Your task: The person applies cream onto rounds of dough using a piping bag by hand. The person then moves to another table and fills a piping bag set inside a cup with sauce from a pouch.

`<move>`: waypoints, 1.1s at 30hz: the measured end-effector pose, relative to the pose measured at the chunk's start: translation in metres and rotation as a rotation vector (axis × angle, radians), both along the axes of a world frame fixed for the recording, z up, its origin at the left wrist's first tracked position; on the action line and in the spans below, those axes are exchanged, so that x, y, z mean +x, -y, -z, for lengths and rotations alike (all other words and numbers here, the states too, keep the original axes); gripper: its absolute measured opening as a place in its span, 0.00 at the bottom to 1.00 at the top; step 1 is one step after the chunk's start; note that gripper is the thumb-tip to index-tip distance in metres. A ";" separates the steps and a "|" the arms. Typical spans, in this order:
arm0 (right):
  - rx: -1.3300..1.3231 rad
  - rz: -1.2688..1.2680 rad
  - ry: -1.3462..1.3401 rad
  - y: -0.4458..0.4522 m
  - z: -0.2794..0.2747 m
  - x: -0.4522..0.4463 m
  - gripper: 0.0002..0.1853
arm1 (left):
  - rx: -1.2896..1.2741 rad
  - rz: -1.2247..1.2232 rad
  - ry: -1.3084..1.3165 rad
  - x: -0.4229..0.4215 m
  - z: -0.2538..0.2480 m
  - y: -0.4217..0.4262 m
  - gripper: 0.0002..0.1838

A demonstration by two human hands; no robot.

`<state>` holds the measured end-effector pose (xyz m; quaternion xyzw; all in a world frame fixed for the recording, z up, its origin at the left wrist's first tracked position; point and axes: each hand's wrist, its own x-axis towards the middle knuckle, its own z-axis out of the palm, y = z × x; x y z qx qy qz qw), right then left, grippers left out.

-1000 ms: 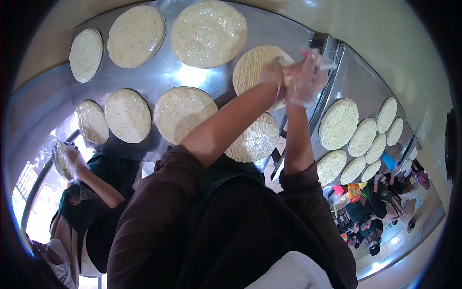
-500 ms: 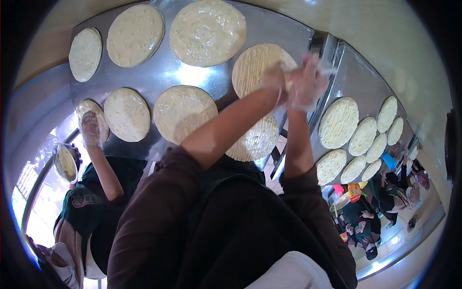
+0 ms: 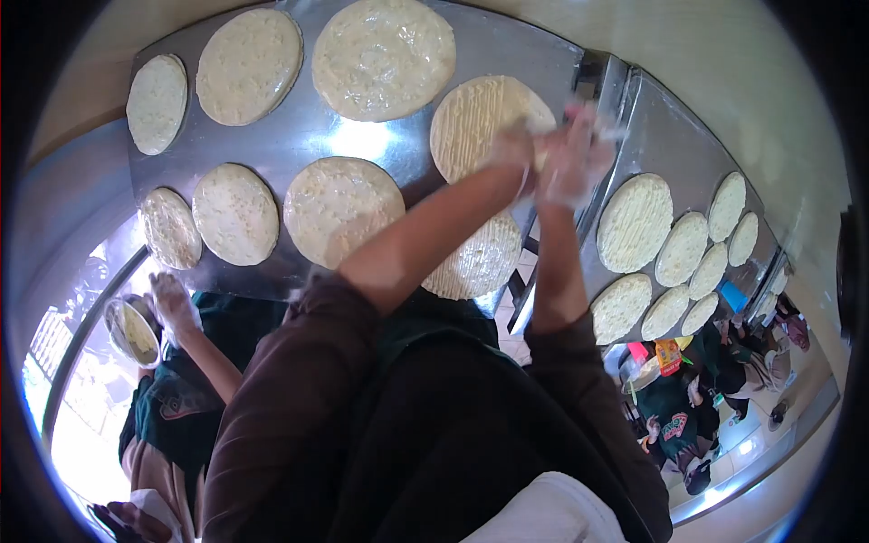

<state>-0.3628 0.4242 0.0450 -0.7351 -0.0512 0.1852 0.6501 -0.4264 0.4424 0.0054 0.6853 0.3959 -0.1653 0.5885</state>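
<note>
Both my hands wear clear plastic gloves and come close together at the right edge of a flat round dough (image 3: 480, 127) with thin ridged lines across it. My left hand (image 3: 513, 149) is bent over that edge, smeared by motion, its fingers hard to make out. My right hand (image 3: 577, 156) is beside it, fingers stretched upward, with loose clear plastic near the tips. Something small and pale shows between the hands, too blurred to name. Partly under my left forearm lies another ridged round dough (image 3: 475, 262).
Several glossy dough rounds (image 3: 344, 213) lie on the metal table (image 3: 262, 149). A second metal table (image 3: 652, 127) at right holds more rounds. At left a co-worker's gloved hand (image 3: 172, 303) is beside a bowl of pale filling (image 3: 134, 330). More people (image 3: 679, 425) stand at lower right.
The co-worker's hand has moved from the leftmost near dough down to the bowl. My hands stay together at nearly the same spot; the view has shifted slightly.
</note>
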 end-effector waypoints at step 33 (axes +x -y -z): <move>-0.131 0.042 0.067 0.100 0.025 -0.025 0.16 | -0.764 -0.768 0.133 -0.025 -0.005 0.076 0.23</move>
